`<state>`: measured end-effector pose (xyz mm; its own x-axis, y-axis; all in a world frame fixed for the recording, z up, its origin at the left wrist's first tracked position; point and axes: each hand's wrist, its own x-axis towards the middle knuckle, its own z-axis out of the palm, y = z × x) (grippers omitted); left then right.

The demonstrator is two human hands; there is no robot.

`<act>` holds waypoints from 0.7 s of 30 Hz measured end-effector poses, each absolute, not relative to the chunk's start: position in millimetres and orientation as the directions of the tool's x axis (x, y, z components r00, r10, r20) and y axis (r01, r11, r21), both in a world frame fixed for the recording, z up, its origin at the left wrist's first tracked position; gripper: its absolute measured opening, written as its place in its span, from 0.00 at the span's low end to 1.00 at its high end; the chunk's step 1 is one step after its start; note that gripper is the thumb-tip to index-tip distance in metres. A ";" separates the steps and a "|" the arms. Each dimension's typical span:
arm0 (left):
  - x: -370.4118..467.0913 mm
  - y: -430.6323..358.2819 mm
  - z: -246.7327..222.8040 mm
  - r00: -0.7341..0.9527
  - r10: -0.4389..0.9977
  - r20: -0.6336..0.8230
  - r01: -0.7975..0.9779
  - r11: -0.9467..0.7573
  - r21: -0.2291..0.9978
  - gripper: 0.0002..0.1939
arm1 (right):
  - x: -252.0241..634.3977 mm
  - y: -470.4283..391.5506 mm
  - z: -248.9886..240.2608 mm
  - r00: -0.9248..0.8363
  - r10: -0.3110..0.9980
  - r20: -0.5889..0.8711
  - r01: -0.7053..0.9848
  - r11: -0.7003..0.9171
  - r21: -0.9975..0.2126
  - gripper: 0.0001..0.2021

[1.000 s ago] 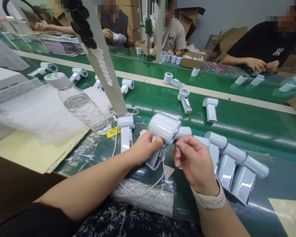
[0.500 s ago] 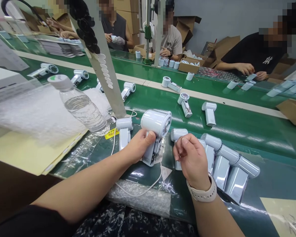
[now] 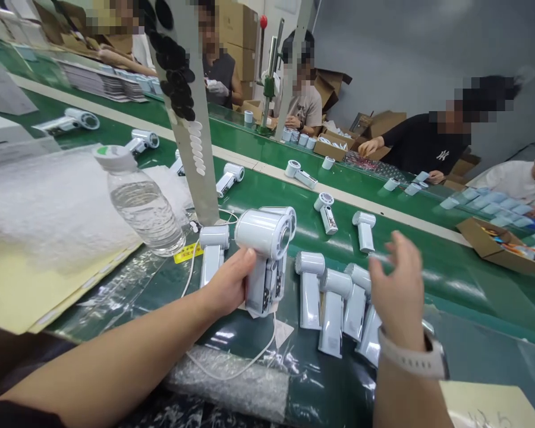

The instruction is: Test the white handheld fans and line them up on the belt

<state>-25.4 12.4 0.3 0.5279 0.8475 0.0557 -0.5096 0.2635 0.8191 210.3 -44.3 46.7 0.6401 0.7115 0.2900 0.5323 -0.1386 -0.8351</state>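
Note:
My left hand (image 3: 232, 279) is closed around a pale blue handheld fan (image 3: 262, 235), its round head tilted up. Just behind it a second fan (image 3: 290, 217) partly shows; whether my hand touches that one I cannot tell. My right hand (image 3: 399, 291), slightly blurred, is raised with fingers apart and nothing visible in it. It hangs over the right end of a row of pale blue fans (image 3: 310, 297) and hides part of them. Beyond its fingertips a single fan (image 3: 364, 232) lies on the green conveyor belt (image 3: 285, 193). Another fan (image 3: 211, 255) stands left of the held one.
A water bottle (image 3: 140, 202) stands on the left beside plastic bags (image 3: 49, 196) and yellow card (image 3: 49, 279). A metal post (image 3: 191, 148) rises close ahead. A white cable (image 3: 245, 375) loops over bubble wrap (image 3: 232, 386). Several co-workers sit across the belt near cardboard boxes (image 3: 494, 246).
My right hand has moved right and forward from above the fan row, its curled fingers spreading. The left hand still holds its fan. The whole view has shifted a little.

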 end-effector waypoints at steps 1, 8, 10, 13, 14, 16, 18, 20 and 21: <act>-27.1 9.4 1.3 0.559 0.824 0.094 -0.533 0.270 0.802 0.29 | 193.9 -46.3 37.4 0.565 0.799 0.204 0.427 -0.073 -0.901 0.25; -33.7 7.3 10.5 0.663 0.745 0.078 -0.525 0.388 0.758 0.22 | 128.6 -58.7 6.1 0.028 0.996 -0.081 -0.390 -0.064 -0.919 0.21; -33.1 11.1 14.0 0.673 0.739 -0.009 -0.483 0.449 0.752 0.27 | 133.6 -57.6 10.0 0.039 0.987 -0.155 -0.475 -0.119 -0.872 0.20; -30.8 13.3 19.9 0.629 0.772 -0.092 -0.452 0.459 0.764 0.30 | 138.5 -56.3 12.3 0.084 0.984 -0.155 -0.509 -0.091 -0.856 0.19; -30.0 13.4 22.1 0.612 0.783 -0.112 -0.445 0.458 0.769 0.31 | 138.5 -56.5 11.7 0.096 0.985 -0.142 -0.505 -0.075 -0.860 0.19; -29.4 14.1 26.5 0.595 0.791 -0.144 -0.426 0.462 0.778 0.33 | 137.4 -57.5 9.8 0.100 0.988 -0.119 -0.483 -0.056 -0.874 0.21; -30.1 16.3 30.3 0.610 0.778 -0.153 -0.404 0.471 0.785 0.33 | 136.7 -58.9 9.1 0.085 0.991 -0.103 -0.460 -0.052 -0.886 0.23; -32.0 19.2 32.5 0.627 0.769 -0.124 -0.418 0.466 0.780 0.28 | 137.2 -60.0 10.7 0.081 0.993 -0.089 -0.444 -0.044 -0.895 0.23; -33.1 20.4 32.8 0.643 0.758 -0.107 -0.426 0.470 0.773 0.26 | 137.8 -60.3 12.1 0.077 0.993 -0.091 -0.449 -0.047 -0.892 0.22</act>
